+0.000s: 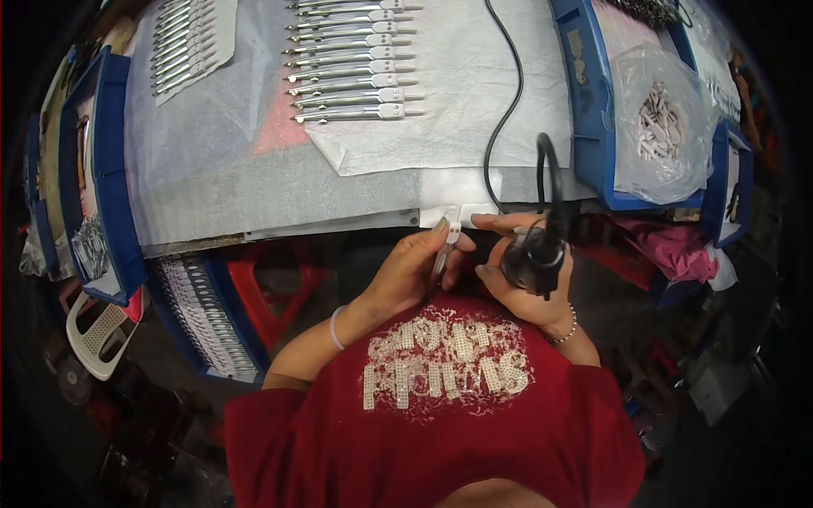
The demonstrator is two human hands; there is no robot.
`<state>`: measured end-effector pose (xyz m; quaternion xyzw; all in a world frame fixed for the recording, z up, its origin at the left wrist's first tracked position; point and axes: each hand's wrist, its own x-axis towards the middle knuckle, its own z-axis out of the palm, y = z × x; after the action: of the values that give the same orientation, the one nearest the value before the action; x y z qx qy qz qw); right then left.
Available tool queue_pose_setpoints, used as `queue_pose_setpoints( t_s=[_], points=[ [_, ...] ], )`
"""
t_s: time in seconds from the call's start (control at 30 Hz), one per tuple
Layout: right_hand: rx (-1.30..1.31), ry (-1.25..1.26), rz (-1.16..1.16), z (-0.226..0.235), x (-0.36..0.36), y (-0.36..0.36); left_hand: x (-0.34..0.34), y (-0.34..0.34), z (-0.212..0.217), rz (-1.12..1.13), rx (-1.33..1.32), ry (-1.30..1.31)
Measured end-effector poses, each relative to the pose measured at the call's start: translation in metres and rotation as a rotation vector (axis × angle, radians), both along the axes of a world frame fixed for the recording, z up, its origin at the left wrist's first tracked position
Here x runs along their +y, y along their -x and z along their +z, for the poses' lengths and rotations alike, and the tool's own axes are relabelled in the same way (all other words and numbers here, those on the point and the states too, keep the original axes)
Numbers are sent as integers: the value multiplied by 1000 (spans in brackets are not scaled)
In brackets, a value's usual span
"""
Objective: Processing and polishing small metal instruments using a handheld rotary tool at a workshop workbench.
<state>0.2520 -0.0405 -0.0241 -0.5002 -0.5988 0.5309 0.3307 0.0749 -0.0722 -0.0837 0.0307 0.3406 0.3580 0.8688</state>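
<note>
My left hand (412, 261) holds a drawing compass (452, 233) by its metal part, with the white plastic head pointing up between thumb and fingers. A corded black electric screwdriver (535, 261) is gripped in my right hand (538, 308), its cable rising from the top. Both hands are close together at the table's front edge, just over a white pad (457, 184). The screwdriver's tip is too small to make out. Farther off, a column of similar compasses (360, 85) lies side by side on a white foam sheet (440, 135).
More compasses (185, 42) lie at the far left. On the right, a blue bin (597, 152) holds a plastic bag (660, 127) of small white parts. Another blue bin (114, 186) stands left. Below the table are a filled blue tray (224, 292) and a red stool (254, 292).
</note>
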Motion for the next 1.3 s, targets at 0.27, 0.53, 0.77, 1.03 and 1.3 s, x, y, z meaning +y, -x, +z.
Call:
queue_pose_setpoints(
  t_s=[0.27, 0.53, 0.77, 1.03, 1.3],
  points=[
    [-48, 43, 85, -12, 2, 4, -1, 1, -15, 34, -122, 44],
    [-40, 28, 126, -4, 7, 1, -3, -5, -4, 28, 156, -79],
    [486, -390, 157, 24, 19, -8, -4, -7, 0, 60, 165, -95],
    [420, -569, 365, 39, 34, 32, -4, -9, 0, 66, 117, -59],
    [493, -524, 334, 32, 37, 47, -7, -9, -6, 65, 80, 2]
  ],
)
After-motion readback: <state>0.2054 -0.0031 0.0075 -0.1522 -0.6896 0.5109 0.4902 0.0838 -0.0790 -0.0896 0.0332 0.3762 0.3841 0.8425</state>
